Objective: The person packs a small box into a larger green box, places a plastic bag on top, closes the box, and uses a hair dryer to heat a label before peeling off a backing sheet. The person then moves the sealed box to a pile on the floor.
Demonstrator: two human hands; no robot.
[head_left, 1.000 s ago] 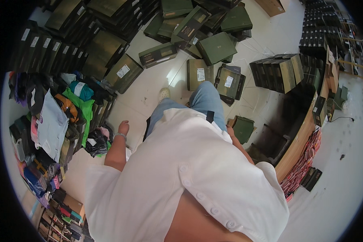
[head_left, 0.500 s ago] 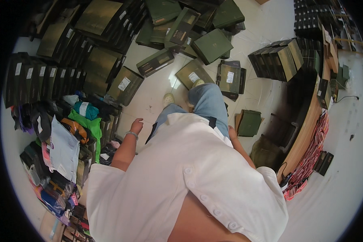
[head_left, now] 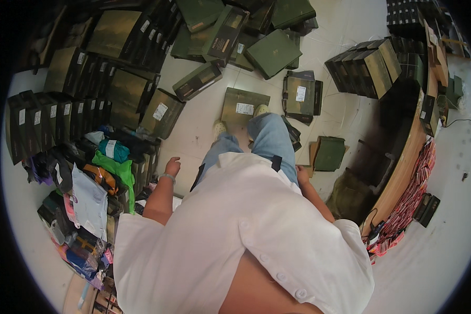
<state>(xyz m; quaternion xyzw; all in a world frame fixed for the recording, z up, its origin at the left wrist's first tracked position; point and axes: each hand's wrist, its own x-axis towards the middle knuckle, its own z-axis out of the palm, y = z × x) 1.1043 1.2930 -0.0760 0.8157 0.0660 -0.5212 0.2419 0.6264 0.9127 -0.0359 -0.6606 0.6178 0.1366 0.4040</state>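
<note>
My left hand (head_left: pixel 173 166) hangs empty beside my left thigh, its fingers loosely apart and a band around the wrist. Nearest to it are a bright green plastic bag (head_left: pixel 117 170) on a heap of packages and a labelled dark green box (head_left: pixel 162 114) farther ahead. By my right thigh hangs my right hand (head_left: pixel 303 175), partly hidden by the trouser leg; it seems relaxed and open, with nothing visible in it. A green box (head_left: pixel 329 154) lies on the floor just right of that hand. In front of my shoes is a flat labelled box (head_left: pixel 240 102).
Tall stacks of dark boxes (head_left: pixel 68 73) line the left side. Several green boxes (head_left: pixel 273 52) lie jumbled ahead on the tiled floor (head_left: pixel 199 120). At right stand a row of boxes (head_left: pixel 363 65) and a wooden-edged table (head_left: pixel 400 172); a white mailing bag (head_left: pixel 89 201) tops the left heap.
The view has shifted a little, and my legs stand slightly differently against the floor boxes. More of a dark box shows beside my right leg. Both hands stay low at my sides.
</note>
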